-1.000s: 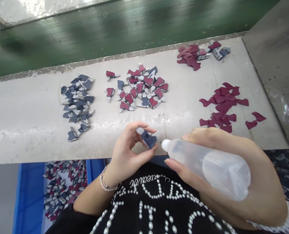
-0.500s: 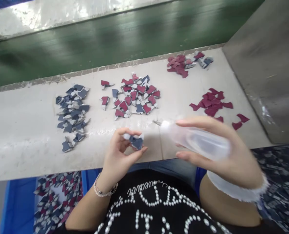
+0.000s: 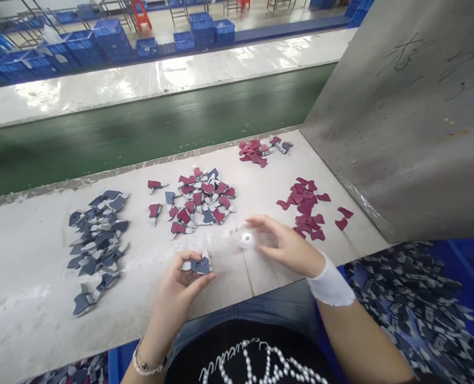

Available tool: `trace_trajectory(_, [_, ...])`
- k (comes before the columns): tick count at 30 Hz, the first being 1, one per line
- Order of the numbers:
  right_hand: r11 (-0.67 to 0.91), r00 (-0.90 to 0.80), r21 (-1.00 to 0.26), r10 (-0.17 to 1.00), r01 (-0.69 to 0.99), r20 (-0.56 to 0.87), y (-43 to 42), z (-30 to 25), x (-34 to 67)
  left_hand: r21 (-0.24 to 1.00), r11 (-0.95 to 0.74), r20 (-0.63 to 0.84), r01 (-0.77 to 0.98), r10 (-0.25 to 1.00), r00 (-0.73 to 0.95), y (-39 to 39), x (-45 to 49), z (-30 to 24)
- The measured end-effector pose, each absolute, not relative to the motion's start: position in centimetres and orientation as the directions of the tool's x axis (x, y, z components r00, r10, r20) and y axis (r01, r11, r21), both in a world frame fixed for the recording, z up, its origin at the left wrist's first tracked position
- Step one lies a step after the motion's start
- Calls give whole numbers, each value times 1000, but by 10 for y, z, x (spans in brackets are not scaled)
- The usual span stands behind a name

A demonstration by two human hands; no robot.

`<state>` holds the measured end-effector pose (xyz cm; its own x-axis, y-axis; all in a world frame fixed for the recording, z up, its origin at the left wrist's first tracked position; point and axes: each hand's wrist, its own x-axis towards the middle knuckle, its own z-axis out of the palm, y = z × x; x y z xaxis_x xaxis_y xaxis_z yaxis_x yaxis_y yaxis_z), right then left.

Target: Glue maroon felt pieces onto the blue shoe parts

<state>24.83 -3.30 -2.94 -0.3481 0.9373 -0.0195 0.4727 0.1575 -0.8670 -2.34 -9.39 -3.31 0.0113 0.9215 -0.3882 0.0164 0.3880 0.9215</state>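
Your left hand was curled around a small blue-grey piece with a white tab, gripping it between thumb and fingers just above the edge of the surface. Your right hand was open, fingers loosely spread, and showed no clear hold on anything. A small round white cap sat just beside its fingertips, though I could not tell whether it rested on the surface or was attached to something hard to see.

Ahead of you lay a heap of blue-grey pieces, a mixed heap of red and blue-grey pieces, a scatter of red pieces, and a smaller mixed cluster farther along. A blue crate full of similar pieces stood low on your right.

The work in hand appeared to be on the single piece in your left hand. The next move seemed to call for your free right hand to close on the white cap, while your left hand kept the piece steady.
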Motion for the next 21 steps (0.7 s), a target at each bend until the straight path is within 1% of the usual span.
trace_trajectory(2, [114, -211, -772, 977, 625, -27, -26, -30, 266, 926, 377, -377, 8, 926, 24, -95, -21, -33])
trace_trajectory(4, [37, -57, -654, 998, 755, -10, -16, -32, 280, 933, 359, -359, -8, 932, 43, -97, -18, -31])
trace_trajectory(5, [1, -2, -598, 1000, 801, -1, -11, -34, 285, 935, 354, -353, -16, 934, 51, -97, -16, -30])
trace_trajectory(7, [-48, 55, -508, 998, 860, -2, -2, -37, 291, 937, 349, -347, -35, 936, 53, -99, -13, -26])
trace_trajectory(10, [-84, 80, -427, 996, 900, -27, 9, -39, 295, 940, 337, -336, -52, 942, 25, -102, -9, -22])
trace_trajectory(15, [-112, 99, -338, 994, 935, -55, 20, -39, 305, 936, 347, -347, -56, 938, 14, -105, -11, -21])
trace_trajectory(18, [-91, 63, -325, 994, 941, -95, 24, -40, 311, 927, 368, -366, -68, 930, 44, -105, -12, -22])
trace_trajectory(21, [-63, 20, -351, 992, 934, -123, 26, -42, 312, 929, 365, -360, -65, 930, 69, -105, -12, -22])
